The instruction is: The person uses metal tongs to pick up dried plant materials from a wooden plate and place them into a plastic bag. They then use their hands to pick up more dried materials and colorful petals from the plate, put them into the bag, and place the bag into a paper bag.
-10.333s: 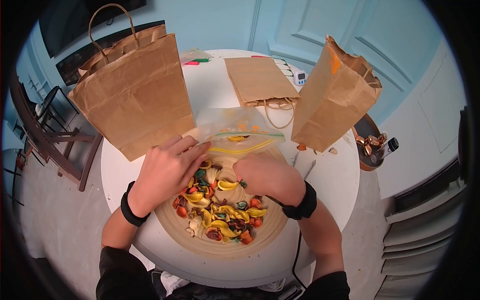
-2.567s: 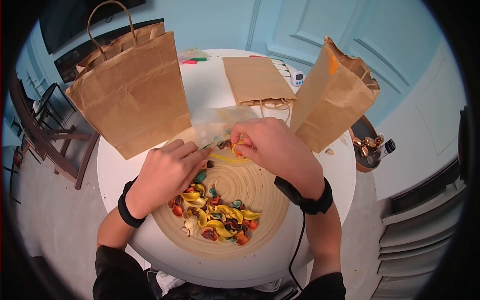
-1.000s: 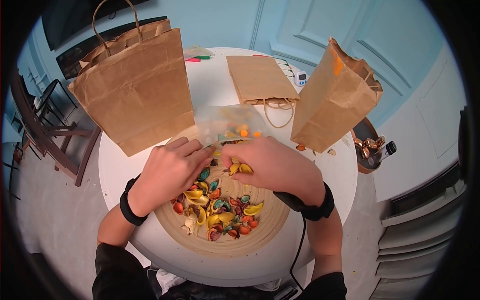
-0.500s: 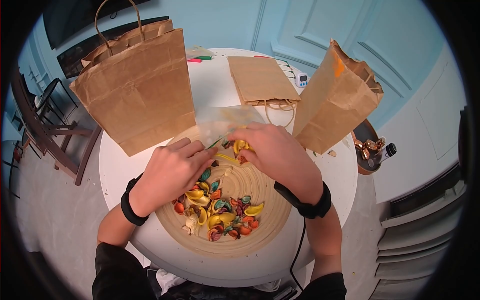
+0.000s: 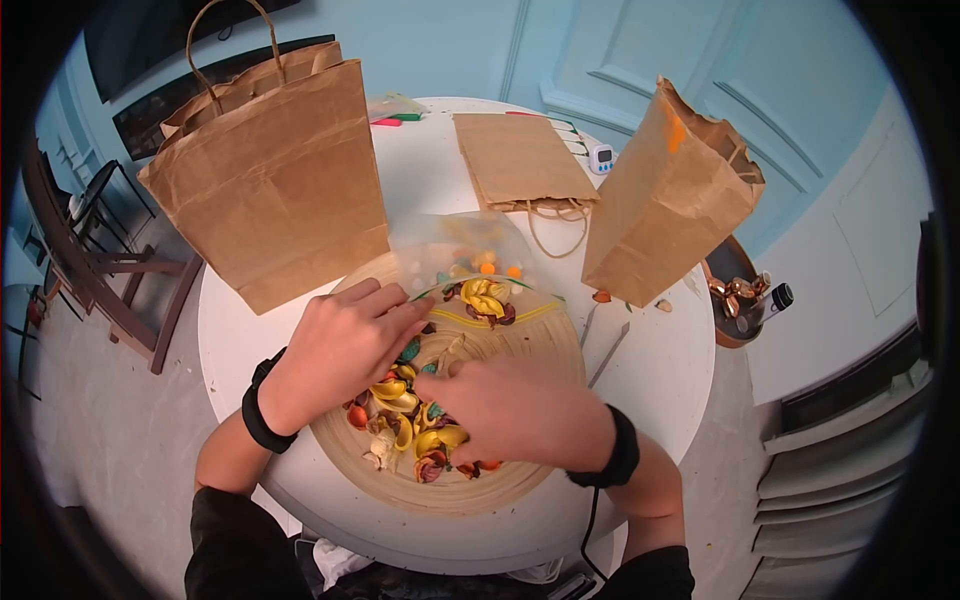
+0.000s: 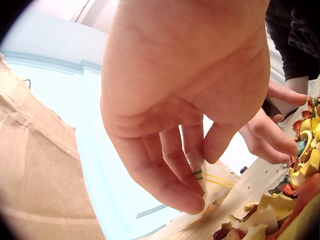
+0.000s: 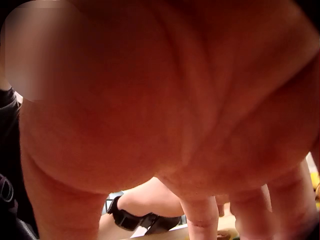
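My left hand [image 5: 345, 335] pinches the left edge of a clear zip bag [image 5: 475, 238] between thumb and fingers; the left wrist view shows the bag's green and yellow zip strips [image 6: 216, 181] beside the fingertips. Its mouth faces me and stands apart, with yellow and dark red dried petals [image 5: 484, 298] in it. Orange and green bits show deeper inside. Fingers extended, my right hand [image 5: 525, 412] reaches down over the loose potpourri [image 5: 400, 398] on a round ridged wooden plate [image 5: 430, 502]. It covers part of the pile. In the right wrist view the palm hides most of the work.
A tall brown paper bag [image 5: 275, 190] stands at the left, another paper bag [image 5: 665, 205] at the right. Between them lies a flat paper bag [image 5: 522, 158] near a small timer [image 5: 600, 158]. A thin metal tool [image 5: 608, 352] and stray petals [image 5: 663, 305] lie on the white table [image 5: 660, 390].
My right hand let go of yellow and dark red petals in the bag's mouth, then came back toward me over the pile. My left hand keeps its pinch on the bag's edge.
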